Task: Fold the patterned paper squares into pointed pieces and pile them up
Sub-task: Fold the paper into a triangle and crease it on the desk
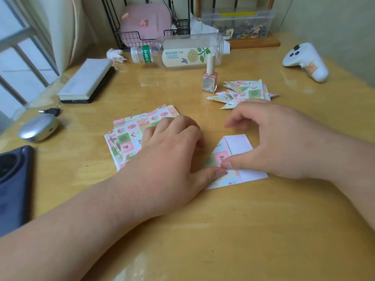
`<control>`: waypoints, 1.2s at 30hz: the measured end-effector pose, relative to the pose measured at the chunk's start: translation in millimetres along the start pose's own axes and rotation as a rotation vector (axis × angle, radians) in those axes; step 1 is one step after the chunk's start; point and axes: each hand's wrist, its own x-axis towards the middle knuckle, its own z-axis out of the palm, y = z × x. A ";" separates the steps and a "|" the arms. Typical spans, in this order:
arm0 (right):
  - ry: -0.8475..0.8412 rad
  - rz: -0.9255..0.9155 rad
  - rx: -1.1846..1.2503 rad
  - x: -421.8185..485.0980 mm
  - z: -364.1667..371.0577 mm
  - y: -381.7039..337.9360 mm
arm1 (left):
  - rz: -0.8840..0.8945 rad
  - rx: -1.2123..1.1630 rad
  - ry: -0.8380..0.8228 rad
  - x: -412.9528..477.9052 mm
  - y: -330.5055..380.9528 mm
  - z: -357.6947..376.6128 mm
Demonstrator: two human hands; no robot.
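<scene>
Our left grip (168, 151) and right grip (280, 138) each press a thumb on the half-folded paper (239, 145) on the desk (223, 230), fingers (243, 118) loosely curled, clasping nothing.

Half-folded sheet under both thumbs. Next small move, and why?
Likely fold the right side in to match. On the half-folded sheet, the left half shows a slanted patterned fold; the right half shows a squared white flap, so there is no point. Thumbs of the left hand and right hand press near its middle, so the left could pin while the right folds.
</scene>
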 end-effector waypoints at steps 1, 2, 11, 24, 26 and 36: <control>0.009 -0.044 -0.021 2.3 2.2 0.0 | 0.003 -0.001 0.003 -0.2 1.1 -0.6; 0.003 -0.055 -0.014 4.8 3.9 -0.5 | 0.003 -0.001 0.004 -0.5 1.9 -0.9; -0.106 0.013 0.263 13.3 6.9 4.4 | -0.042 -0.065 -0.054 -4.4 7.1 -8.4; -0.097 -0.174 0.469 -2.7 -3.5 1.4 | -0.084 -0.420 -0.058 -8.6 9.9 -23.9; -0.076 -0.195 0.484 -3.6 -1.9 0.0 | -0.135 -0.525 -0.050 -9.8 9.6 -28.0; 0.010 -0.238 0.455 -10.3 11.3 -19.0 | -0.154 -0.668 -0.062 -12.0 13.2 -26.5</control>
